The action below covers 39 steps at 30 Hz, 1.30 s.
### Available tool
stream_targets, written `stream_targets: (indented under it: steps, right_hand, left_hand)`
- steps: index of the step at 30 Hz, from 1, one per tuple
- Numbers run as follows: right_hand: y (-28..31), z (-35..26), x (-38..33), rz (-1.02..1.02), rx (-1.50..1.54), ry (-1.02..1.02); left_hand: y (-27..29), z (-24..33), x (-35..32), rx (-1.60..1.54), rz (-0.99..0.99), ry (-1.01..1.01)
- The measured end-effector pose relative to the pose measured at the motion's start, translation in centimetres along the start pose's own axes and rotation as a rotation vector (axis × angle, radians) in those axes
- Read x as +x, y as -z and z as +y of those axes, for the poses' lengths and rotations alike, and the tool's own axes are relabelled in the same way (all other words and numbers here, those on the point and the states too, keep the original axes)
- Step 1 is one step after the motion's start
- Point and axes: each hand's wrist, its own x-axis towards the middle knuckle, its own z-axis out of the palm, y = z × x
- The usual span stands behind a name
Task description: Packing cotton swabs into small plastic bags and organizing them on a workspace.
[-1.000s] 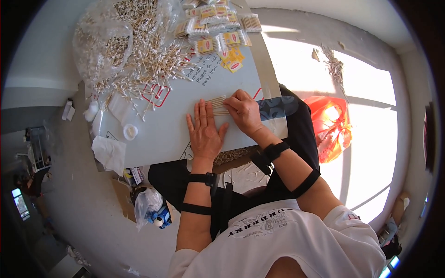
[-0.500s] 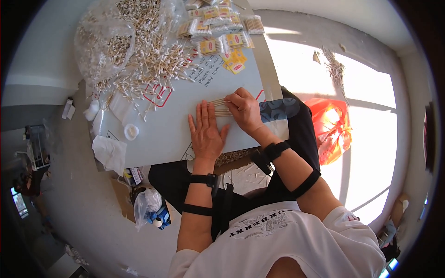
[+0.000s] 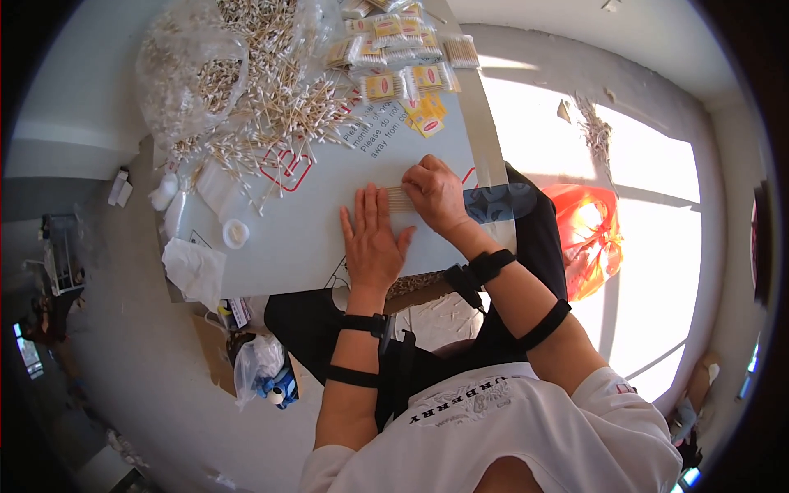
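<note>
A small row of cotton swabs (image 3: 399, 200) lies side by side on the grey board (image 3: 308, 230), between my two hands. My left hand (image 3: 374, 242) rests flat with its fingers stretched out, their tips beside the swabs' left ends. Bent over the right ends of the row are the closed fingers of my right hand (image 3: 436, 195); the fingertips are partly hidden, and they appear to grip the swabs there. Beyond the hands, small yellow cards (image 3: 426, 115) lie next to several filled clear packs of swabs (image 3: 382, 86).
A big heap of loose swabs (image 3: 288, 111) spills from a clear plastic bag (image 3: 181, 90) at the far left. Nearer stand a small round white container (image 3: 235, 234) and a crumpled white tissue (image 3: 196, 267). A dark translucent strip (image 3: 497, 203) crosses the right edge. A red bag (image 3: 585, 238) sits beyond.
The swabs between my hands now lie closer together in a more even row. My hands have barely moved; the whole view has shifted slightly.
</note>
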Motion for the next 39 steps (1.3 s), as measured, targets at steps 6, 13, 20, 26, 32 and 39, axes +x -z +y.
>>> stream_targets:
  steps: [6,13,20,26,32,39]
  right_hand:
    - [-3.0,-1.8,4.9,-0.007,0.122,-0.08]
    - [-5.9,-0.8,8.5,0.026,-0.13,0.139]
    - [-0.8,1.0,5.2,-0.256,-0.009,0.249]
    - [-0.8,-1.2,7.4,-0.41,0.137,0.116]
    - [-5.3,-3.4,11.6,-0.187,-0.197,-0.018]
    - [-5.4,-2.5,12.0,-0.255,-0.285,-0.101]
  left_hand:
    - [0.2,0.2,-0.2,-0.011,0.003,0.007]
    - [0.6,0.6,0.4,0.044,-0.082,0.007]
    - [0.5,0.1,0.0,-0.024,-0.028,0.032]
    - [0.4,0.1,0.0,-0.026,-0.022,0.029]
    - [0.7,0.3,0.2,-0.033,-0.051,0.027]
    - [0.5,0.1,0.1,-0.054,-0.054,0.043]
